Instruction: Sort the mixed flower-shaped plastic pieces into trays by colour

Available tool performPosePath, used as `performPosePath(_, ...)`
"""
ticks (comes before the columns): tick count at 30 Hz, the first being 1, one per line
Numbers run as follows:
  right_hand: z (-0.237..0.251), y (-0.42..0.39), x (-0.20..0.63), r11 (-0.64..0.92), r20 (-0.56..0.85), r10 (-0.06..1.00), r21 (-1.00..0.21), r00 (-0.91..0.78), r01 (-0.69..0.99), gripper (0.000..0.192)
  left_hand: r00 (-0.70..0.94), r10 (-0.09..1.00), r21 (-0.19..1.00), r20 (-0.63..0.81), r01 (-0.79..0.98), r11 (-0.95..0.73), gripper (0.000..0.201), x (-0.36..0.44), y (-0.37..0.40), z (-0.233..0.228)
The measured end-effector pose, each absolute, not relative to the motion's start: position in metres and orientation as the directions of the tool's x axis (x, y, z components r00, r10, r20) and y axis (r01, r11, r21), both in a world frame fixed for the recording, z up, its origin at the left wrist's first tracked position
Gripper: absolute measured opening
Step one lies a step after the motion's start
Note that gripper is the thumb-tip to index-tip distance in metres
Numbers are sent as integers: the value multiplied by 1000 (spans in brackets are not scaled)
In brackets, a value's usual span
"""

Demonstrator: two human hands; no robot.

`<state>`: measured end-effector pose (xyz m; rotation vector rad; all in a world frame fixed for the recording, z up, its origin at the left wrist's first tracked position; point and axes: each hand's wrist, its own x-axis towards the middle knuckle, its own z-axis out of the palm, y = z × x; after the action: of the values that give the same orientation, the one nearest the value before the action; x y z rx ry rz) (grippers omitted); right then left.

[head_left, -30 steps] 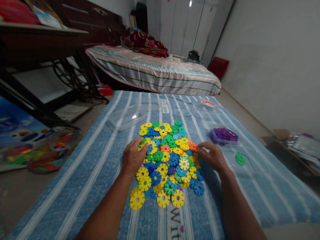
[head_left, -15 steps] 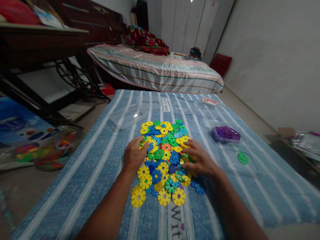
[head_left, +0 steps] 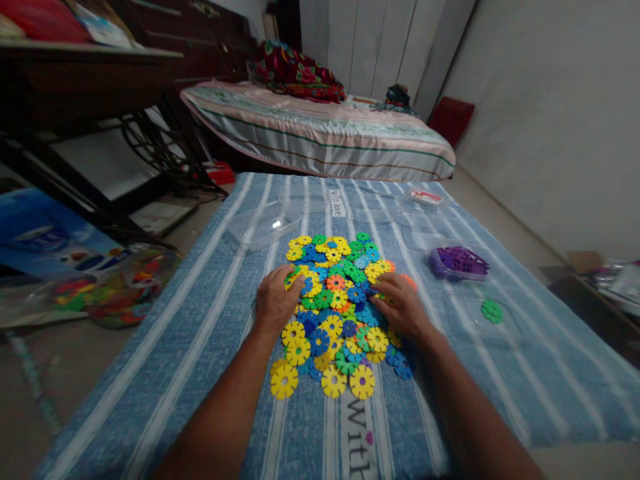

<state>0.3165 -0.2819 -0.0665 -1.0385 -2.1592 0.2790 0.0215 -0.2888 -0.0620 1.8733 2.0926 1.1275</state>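
Observation:
A loose pile of plastic snowflake discs (head_left: 325, 299) in yellow, blue, green and orange lies spread on the striped blue cloth (head_left: 200, 320). At the pile's left edge rests my left hand (head_left: 277, 298), its thumb and fingers slightly apart around yellow and green discs without a clear grip. My right hand (head_left: 401, 303) is over the right side, fingers drawn together with a blue snowflake disc (head_left: 373, 291) at their tips. An orange disc (head_left: 410, 281) shows just beyond its knuckles. Yellow discs (head_left: 335, 381) lie at the pile's near edge.
Behind the pile on the left stands a clear plastic box (head_left: 263, 227). To the right are a tub of purple pieces (head_left: 459, 262) and a clear lid with a green disc (head_left: 492, 311). A bed (head_left: 320, 133) stands beyond; bags of colourful pieces (head_left: 125, 293) lie on the left floor.
My right hand's fingers have drawn together from a spread pose, now at a blue disc. An orange disc has come into sight beside it. My left hand stays at the pile's left edge.

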Motion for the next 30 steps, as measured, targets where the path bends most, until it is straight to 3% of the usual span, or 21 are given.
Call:
performPosePath(5, -47, -314, 306, 783, 438, 616, -430, -655, 450, 32, -228, 897, 584, 378, 811, -40, 35, 22, -289, -62)
performPosePath(8, -46, -328, 297, 798, 373, 594, -384, -713, 464, 41, -236, 896, 589, 377, 807, -36, 34, 22, -289, -61)
performPosePath(14, -67, -310, 299, 709, 460, 695, -313, -553, 631, 27, -230, 900, 593, 371, 804, -39, 35, 23, -289, -60)
performPosePath(21, -72, -307, 316, 576, 503, 786, -388, -358, 719, 22, -231, 899, 595, 372, 802, -40, 34, 23, -289, -60)
performPosePath(24, -60, -324, 313, 693, 527, 703, -358, -477, 625, 21, -230, 899, 595, 373, 803, -41, 33, 23, -289, -60)
performPosePath(27, -52, -343, 304, 801, 464, 598, -311, -654, 511, 17, -232, 896, 593, 378, 804, -41, 32, 24, -288, -61)
performPosePath(30, -54, -351, 298, 797, 409, 604, -287, -684, 532, 15, -224, 896, 583, 384, 811, -47, 31, 24, -287, -61)
